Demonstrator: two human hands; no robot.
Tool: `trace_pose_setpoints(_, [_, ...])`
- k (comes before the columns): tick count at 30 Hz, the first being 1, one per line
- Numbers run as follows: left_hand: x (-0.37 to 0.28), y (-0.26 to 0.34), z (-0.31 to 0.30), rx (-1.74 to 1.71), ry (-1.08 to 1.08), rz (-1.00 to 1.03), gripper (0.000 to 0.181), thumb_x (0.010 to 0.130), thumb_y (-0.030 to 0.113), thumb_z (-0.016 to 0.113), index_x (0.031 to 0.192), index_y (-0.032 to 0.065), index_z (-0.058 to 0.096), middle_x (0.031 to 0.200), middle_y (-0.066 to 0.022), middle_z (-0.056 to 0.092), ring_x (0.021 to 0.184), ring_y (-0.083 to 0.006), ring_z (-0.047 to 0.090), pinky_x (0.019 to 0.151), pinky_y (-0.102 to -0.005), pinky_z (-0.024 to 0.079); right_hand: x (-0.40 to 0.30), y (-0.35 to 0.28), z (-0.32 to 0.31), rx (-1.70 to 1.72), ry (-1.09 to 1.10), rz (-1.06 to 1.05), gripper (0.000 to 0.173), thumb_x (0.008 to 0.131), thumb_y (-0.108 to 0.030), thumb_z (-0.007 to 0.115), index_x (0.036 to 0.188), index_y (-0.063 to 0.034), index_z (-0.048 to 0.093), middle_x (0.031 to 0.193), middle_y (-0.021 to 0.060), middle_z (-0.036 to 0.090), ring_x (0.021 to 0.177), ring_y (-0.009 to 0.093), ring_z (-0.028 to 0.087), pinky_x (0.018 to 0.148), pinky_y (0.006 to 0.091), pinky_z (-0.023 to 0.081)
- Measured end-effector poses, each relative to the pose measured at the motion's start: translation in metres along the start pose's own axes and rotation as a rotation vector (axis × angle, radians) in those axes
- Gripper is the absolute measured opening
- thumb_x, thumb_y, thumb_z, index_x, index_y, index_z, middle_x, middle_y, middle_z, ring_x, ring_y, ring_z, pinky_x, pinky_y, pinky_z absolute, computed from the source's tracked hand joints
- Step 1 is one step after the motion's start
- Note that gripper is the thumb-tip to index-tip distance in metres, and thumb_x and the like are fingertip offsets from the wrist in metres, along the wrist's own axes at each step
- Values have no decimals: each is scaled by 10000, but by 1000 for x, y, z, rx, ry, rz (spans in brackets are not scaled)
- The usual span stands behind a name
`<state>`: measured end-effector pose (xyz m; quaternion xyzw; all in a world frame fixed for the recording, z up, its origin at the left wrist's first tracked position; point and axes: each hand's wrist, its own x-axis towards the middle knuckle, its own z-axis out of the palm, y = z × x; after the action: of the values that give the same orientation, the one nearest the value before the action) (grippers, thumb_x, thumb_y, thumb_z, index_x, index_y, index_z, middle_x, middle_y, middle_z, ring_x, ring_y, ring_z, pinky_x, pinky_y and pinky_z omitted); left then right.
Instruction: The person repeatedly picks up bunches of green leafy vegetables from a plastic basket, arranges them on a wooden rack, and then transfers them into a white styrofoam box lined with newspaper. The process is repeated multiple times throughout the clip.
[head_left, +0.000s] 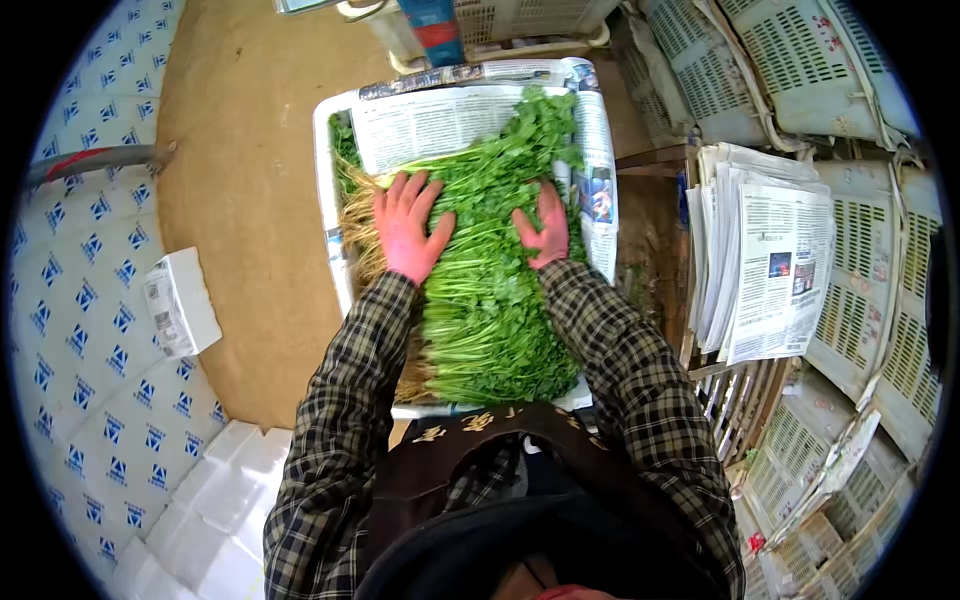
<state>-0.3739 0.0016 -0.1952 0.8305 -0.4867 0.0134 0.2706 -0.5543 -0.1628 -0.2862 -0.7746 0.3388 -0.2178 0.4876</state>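
Before me is a white box (330, 217), probably foam, with newspaper (442, 120) lining its far part and folded over its right rim. A thick layer of leafy green herbs, likely coriander (495, 322), fills much of it, stems running crosswise, leaves to the right and pale brown roots (364, 232) to the left. My left hand (409, 229), in a pink glove, lies flat with fingers spread over the stems near the roots. Among the leaves rests my right hand (545, 229), also pink-gloved, thumb apart from the fingers; some leaves cover its fingertips.
A stack of newspapers (780, 262) lies on a wooden stand at the right, with slotted plastic crates (862, 270) behind it. White foam boxes (225, 495) stand at lower left, and a white foam piece (180, 304) lies by the printed sheeting (90, 300). More crates (525, 22) stand beyond the box.
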Motion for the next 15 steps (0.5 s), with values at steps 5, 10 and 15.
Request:
trace_pose_setpoints(5, [-5, -38, -41, -801, -28, -274, 350, 1024, 184, 457, 1331, 67, 581, 1405, -169, 543, 1360, -306, 456, 1151, -407, 314, 6, -72, -46, -255, -68, -70, 621, 896, -284, 674, 1410, -2, 471, 1460, 229, 459, 1368, 390, 409, 1138, 427, 331])
trace_pose_setpoints(10, [-70, -25, -129, -297, -197, -157, 343, 826, 119, 721, 1154, 35, 663, 1131, -136, 664, 982, -281, 659, 869, -392, 525, -50, -99, -97, 146, -97, -44, 490, 949, -149, 570, 1387, 51, 482, 1464, 236, 462, 1380, 369, 416, 1161, 420, 307])
trace_pose_setpoints(15, [-67, 31, -110, -213, -55, 98, 364, 800, 149, 734, 1150, 70, 669, 1131, -142, 661, 1054, -344, 631, 918, -454, 506, -113, -88, -26, -556, -96, 90, 686, 955, -391, 532, 1473, 25, 358, 1527, 256, 359, 1449, 407, 290, 1193, 505, 216])
